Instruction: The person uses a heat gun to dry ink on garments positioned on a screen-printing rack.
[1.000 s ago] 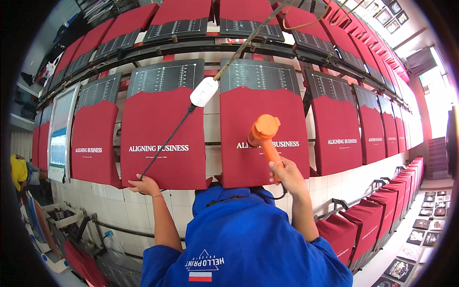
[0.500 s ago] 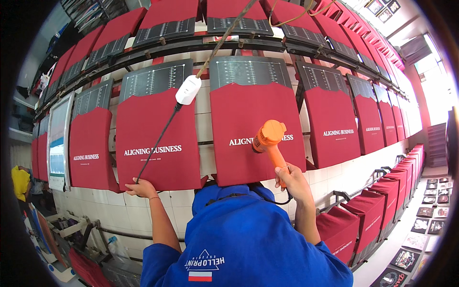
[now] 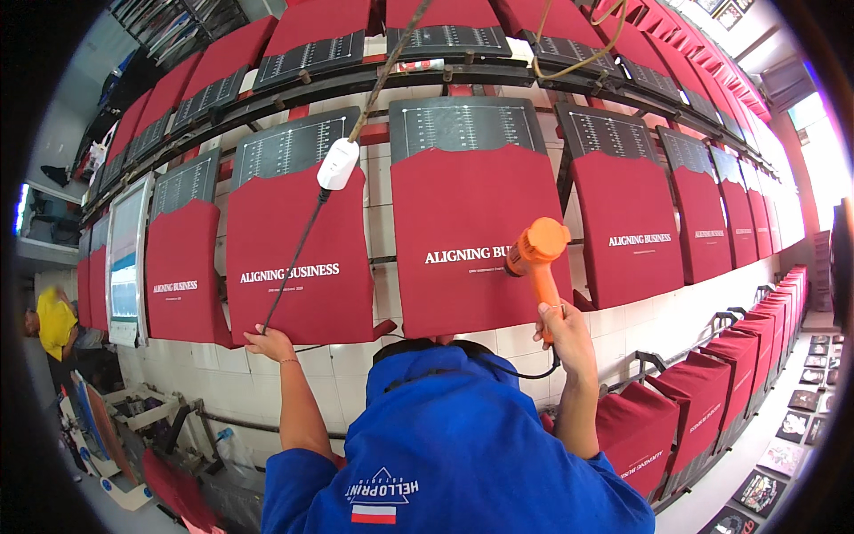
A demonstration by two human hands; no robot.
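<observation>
My right hand (image 3: 569,336) is wrapped round the handle of an orange heat gun (image 3: 541,249). The gun hangs over a red shirt (image 3: 458,209) stretched on a dark printing board, its dark nozzle near the white lettering and covering part of it. A black cord (image 3: 298,249) drops from a white plug connector (image 3: 339,165) to my left hand (image 3: 271,345), whose fingers are closed on it. That hand is at the lower edge of the neighbouring red shirt (image 3: 298,218). More dark cord trails from it toward my body.
Rows of dark boards (image 3: 467,125) with red shirts stretch left and right, on black metal rails (image 3: 400,71). A framed screen (image 3: 129,258) leans at the left. Behind me to the right runs another shirt row (image 3: 689,414). A person in yellow (image 3: 55,325) is at far left.
The heat gun has moved right along the lettering, uncovering its left part. The cord and plug have shifted slightly left in view. My left hand keeps its place at the shirt's lower edge.
</observation>
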